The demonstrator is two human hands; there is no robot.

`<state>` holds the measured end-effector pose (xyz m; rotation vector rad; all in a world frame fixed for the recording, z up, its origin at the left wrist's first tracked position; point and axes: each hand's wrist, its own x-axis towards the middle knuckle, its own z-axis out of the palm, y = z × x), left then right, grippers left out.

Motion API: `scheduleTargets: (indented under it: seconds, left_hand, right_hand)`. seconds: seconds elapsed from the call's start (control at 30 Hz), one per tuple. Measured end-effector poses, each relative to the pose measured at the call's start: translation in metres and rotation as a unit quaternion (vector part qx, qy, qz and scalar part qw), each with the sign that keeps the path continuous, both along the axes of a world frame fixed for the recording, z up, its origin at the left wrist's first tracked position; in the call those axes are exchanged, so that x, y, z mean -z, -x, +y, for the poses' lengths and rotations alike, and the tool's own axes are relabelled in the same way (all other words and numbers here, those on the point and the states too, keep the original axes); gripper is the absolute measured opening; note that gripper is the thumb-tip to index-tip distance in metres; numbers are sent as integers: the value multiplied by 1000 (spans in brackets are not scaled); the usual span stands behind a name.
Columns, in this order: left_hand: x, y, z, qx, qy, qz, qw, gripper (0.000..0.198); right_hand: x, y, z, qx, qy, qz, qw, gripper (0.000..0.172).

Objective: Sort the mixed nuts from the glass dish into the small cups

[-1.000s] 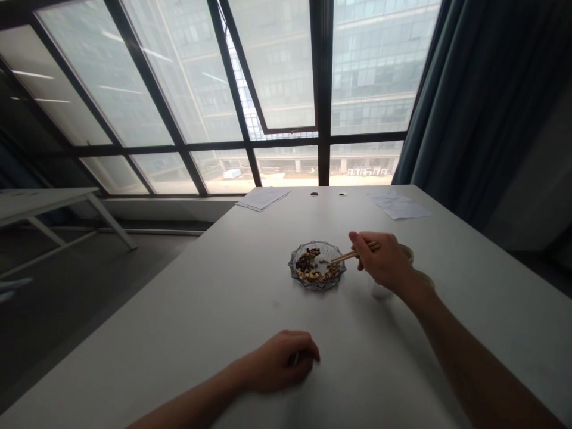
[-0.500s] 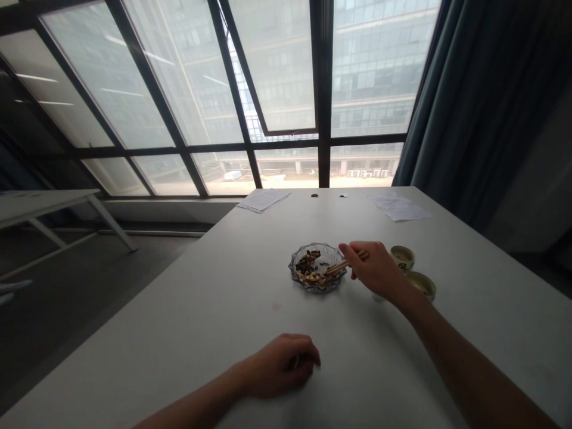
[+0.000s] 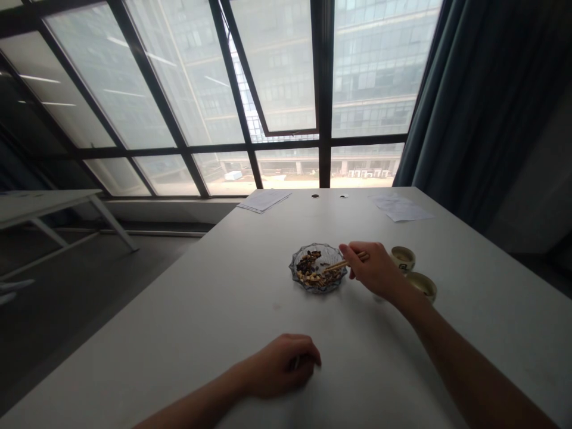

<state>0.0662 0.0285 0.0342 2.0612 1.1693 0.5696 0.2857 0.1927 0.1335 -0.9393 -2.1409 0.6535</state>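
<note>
Reaching out across the white table (image 3: 232, 286) with the right hand (image 3: 373, 268), fingers pinched narrow round the upper ends of a pair of wooden chopsticks (image 3: 336, 266). Slim, pale brown, lying close together and almost level, tilted a touch down towards the left. Tips in over the right rim of the glass dish (image 3: 318, 288), down among the food; too small to tell whether anything is caught between them.

Now the dish itself: in the middle of the table, just left of that hand. Clear, greyish glass, shallow, with a scalloped, faceted rim. Inside, a loose heap of small pieces (image 3: 308, 268), dark brown mixed with light tan, piled along the left and front; bare glass towards the back right.

Just behind the right hand, a small pale cup (image 3: 403, 258); beside the wrist, a second cup (image 3: 422, 285), rim towards the camera. Contents of neither clear.

Nearer the camera, resting on the table, the left hand (image 3: 281, 366): knuckles up, fingers curled under into a loose fist, well apart from the dish. A small pale glint between the fingers, too tiny to name.

At the far edge, sheets of paper (image 3: 263, 199) on the left and more paper (image 3: 404, 208) on the right. Beyond, a big dark-framed window (image 3: 277, 71), a blue-grey curtain (image 3: 469, 107) at the right, and another white table (image 3: 40, 199) off to the left.
</note>
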Motion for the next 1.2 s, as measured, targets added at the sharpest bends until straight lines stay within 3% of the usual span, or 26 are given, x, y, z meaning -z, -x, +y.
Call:
scheduleTargets:
  seconds: [0.27, 0.8, 1.03, 1.2]
  left_hand:
    - [1, 2, 0, 0, -3, 8, 1000, 25]
    - [-1, 0, 1, 0, 0, 18, 1000, 22]
    - [0, 1, 1, 4, 0, 18, 1000, 23]
    - [0, 1, 1, -2, 6, 22, 1000, 22]
  right_hand:
    - [0, -2, 2, -13, 43, 28, 999, 49]
    - [12, 4, 5, -3, 37, 73, 997, 51]
    - [-16, -20, 1, 50, 15, 100, 994, 51]
    - [-47, -73, 5, 171, -37, 135, 975, 53]
